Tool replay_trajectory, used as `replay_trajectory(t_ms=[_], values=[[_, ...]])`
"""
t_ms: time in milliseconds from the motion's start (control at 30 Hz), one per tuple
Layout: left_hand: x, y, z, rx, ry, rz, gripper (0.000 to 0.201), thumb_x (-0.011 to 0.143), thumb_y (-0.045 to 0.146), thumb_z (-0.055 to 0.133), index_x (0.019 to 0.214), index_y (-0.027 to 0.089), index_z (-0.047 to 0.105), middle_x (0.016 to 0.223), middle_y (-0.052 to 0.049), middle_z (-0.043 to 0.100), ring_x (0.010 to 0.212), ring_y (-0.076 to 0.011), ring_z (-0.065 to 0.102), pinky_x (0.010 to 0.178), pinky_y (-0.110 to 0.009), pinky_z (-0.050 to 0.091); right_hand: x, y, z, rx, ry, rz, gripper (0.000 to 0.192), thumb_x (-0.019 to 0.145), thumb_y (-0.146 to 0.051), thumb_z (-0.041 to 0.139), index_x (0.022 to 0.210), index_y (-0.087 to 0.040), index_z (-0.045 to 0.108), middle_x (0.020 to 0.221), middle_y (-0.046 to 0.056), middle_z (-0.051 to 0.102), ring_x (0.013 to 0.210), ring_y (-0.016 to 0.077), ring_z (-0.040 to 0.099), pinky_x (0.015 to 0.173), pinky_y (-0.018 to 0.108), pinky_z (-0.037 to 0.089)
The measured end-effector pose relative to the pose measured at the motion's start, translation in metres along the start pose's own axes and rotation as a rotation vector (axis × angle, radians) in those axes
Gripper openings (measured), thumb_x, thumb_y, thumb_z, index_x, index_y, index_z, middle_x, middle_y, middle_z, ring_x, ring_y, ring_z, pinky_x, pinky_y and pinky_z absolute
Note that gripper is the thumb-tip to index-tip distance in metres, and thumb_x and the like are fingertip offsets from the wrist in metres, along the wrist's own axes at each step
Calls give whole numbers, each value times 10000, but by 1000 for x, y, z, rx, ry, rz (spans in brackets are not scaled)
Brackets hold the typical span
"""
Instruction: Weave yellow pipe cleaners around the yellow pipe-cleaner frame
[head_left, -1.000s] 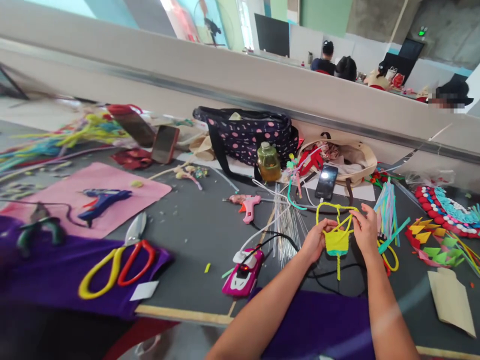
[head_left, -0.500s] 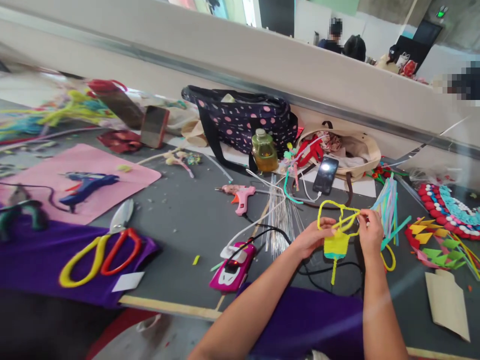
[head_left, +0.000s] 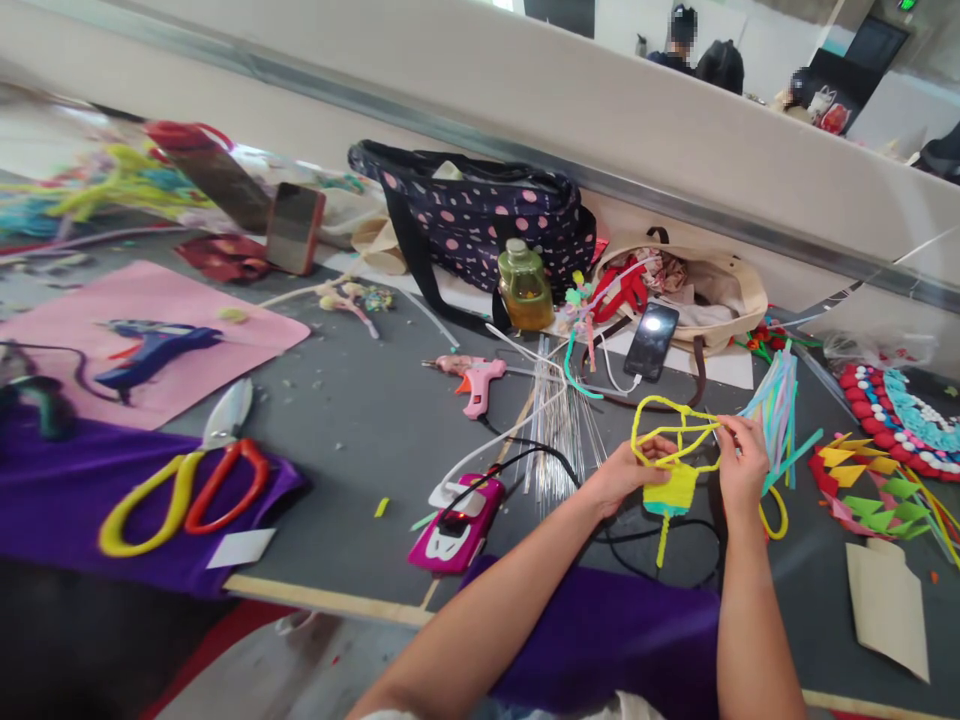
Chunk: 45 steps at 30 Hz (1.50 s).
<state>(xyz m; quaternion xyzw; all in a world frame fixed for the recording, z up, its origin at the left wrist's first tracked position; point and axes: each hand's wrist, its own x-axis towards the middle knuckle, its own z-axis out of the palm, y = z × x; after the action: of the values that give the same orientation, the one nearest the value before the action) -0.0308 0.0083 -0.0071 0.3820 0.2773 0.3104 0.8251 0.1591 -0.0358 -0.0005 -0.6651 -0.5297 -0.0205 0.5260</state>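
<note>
Between my two hands, above the grey table, is a yellow pipe-cleaner figure (head_left: 670, 487) with a teal lower edge, a stem hanging down and open loops at its top. My left hand (head_left: 628, 472) is closed on it where the solid block meets the loops. At the right end of the loops, my right hand (head_left: 742, 452) pinches the yellow strands with thumb and fingertips. Just behind the right hand lies a bundle of pastel pipe cleaners (head_left: 774, 410). A spread of silvery wires (head_left: 559, 440) lies to the left of my hands.
A pink glue gun (head_left: 474, 382) and a magenta car-shaped power strip (head_left: 459, 525) with cords lie to the left. Large scissors (head_left: 217, 465) rest on purple cloth. Along the back stand a patterned bag (head_left: 465, 220), a bottle (head_left: 525, 288), and a phone (head_left: 651, 342).
The camera view has shifted slightly, so most of the scene sits a little further left and up. Both hands keep hold of the yellow figure, whose top loops look slightly more spread.
</note>
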Motion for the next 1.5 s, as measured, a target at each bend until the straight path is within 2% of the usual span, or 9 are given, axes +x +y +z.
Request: replay_trajectory(t_ms=[67,233,467,667,767,900,1033,1133,1500], values=[[-2,0,1,11,-23,-24,412,483,141,855,866,154,704,857,-60,699,755,-179,634,711,-265,473,0,1,0,32,30,38,195,887,-356,539,868,-217,675,908,66,629,902,216,596,820,376,502],[-3,-6,6,33,-10,-104,361,519,223,866,831,139,704,764,-52,700,663,-162,626,651,-252,459,0,1,0,167,79,270,204,843,-391,572,863,-196,628,899,66,623,782,188,598,610,281,491],[1,-7,6,-66,79,-134,293,556,263,830,793,146,703,736,-61,719,610,-169,639,621,-255,466,1,3,1,398,77,439,208,792,-384,636,863,-193,592,1016,69,650,732,143,595,646,270,486],[3,-2,6,-139,147,-93,233,565,224,775,773,152,701,693,-49,707,578,-164,626,591,-252,467,2,6,-1,709,100,547,137,738,-284,670,815,-205,590,860,2,631,702,127,583,633,261,475],[2,0,7,-144,152,-95,233,560,217,772,773,151,703,683,-45,703,573,-162,621,577,-248,457,4,3,-5,836,69,611,121,711,-253,671,778,-206,582,785,-22,600,645,108,555,610,257,465],[2,3,7,-165,150,-108,253,549,218,779,780,153,699,692,-49,706,584,-173,627,587,-261,458,7,-2,-8,891,33,639,127,710,-262,689,763,-208,588,709,-42,558,566,85,493,551,244,432],[1,5,6,-180,157,-114,254,550,208,773,784,153,692,708,-45,708,592,-165,628,610,-263,464,7,-7,-8,881,42,671,166,712,-274,720,848,-199,661,712,-32,552,580,78,491,546,235,436],[0,7,7,-174,157,-119,259,548,210,769,786,150,685,704,-40,705,582,-155,623,607,-257,464,6,-9,-8,886,-11,659,187,731,-310,715,865,-182,684,677,-31,523,574,75,475,523,224,420],[1,3,9,-166,139,-137,301,542,220,782,815,131,691,711,-42,708,612,-163,642,603,-259,488,8,-14,-8,911,68,701,299,671,-381,789,723,-181,573,718,-34,550,615,84,523,496,195,415]])
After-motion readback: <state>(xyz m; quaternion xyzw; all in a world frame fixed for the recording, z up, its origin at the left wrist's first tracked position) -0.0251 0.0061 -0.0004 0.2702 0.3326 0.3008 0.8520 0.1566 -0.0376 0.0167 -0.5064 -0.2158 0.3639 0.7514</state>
